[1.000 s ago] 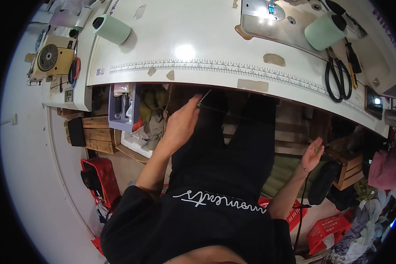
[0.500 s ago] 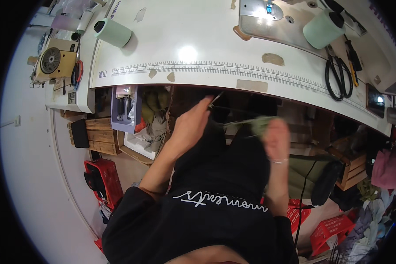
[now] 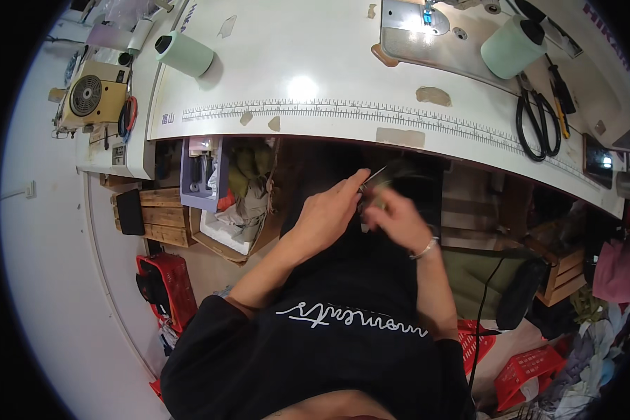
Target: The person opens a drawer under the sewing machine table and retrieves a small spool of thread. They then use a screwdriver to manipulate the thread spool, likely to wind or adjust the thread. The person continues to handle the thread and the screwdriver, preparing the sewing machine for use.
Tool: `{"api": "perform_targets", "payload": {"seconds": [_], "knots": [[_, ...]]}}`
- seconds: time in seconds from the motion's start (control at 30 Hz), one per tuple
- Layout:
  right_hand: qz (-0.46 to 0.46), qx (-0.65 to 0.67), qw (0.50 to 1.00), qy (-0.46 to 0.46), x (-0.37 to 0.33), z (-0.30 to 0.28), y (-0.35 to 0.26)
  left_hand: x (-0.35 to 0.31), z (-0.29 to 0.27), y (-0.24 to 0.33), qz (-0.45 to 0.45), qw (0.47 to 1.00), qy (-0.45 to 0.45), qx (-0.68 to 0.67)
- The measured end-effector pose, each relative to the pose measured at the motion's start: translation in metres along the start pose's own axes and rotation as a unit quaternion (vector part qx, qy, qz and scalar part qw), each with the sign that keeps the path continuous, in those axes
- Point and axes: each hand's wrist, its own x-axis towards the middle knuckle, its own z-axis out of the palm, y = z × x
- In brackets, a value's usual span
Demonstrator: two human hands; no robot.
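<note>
My left hand (image 3: 329,213) is closed over my lap, just below the table's front edge. From its fingertips sticks a thin, pale metal tool (image 3: 376,174) with a pointed end; the rest is hidden in the fingers. Close beside it, my right hand (image 3: 397,220) is curled and blurred by motion. A bit of light green, stringy material (image 3: 381,205) shows at its fingers, mostly hidden now. A faint greenish smear above the hands is too blurred to make out.
Over my lap lies the white table edge (image 3: 315,126) with a printed ruler. On the table are two pale green thread cones (image 3: 185,54) (image 3: 512,47), black-handled scissors (image 3: 535,126) and a sewing machine plate (image 3: 434,35). A purple drawer (image 3: 201,183) hangs below at left.
My right hand has moved left and up to meet the left hand, and the green strand stretched between them no longer shows. My left hand has shifted right and slightly down.
</note>
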Motion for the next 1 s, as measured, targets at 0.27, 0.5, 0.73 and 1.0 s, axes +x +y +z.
{"api": "perform_targets", "payload": {"seconds": [0.27, 0.5, 0.73, 1.0], "knots": [[-0.306, 0.669, 0.594, 0.325, -0.091, -0.153, 0.114, -0.018, -0.027, -0.047, -0.063, 0.993, 0.093, 0.038], [-0.267, 0.517, 0.756, 0.300, -0.070, -0.131, 0.102, -0.009, -0.009, -0.030, -0.029, 0.998, 0.057, 0.024], [-0.026, 0.003, 0.998, -0.049, 0.009, 0.005, 0.002, -0.002, -0.001, -0.008, -0.001, 1.000, 0.024, 0.016], [-0.341, 0.570, 0.643, 0.380, -0.132, -0.192, 0.182, -0.011, -0.026, -0.051, -0.036, 0.992, 0.105, 0.065]]}}
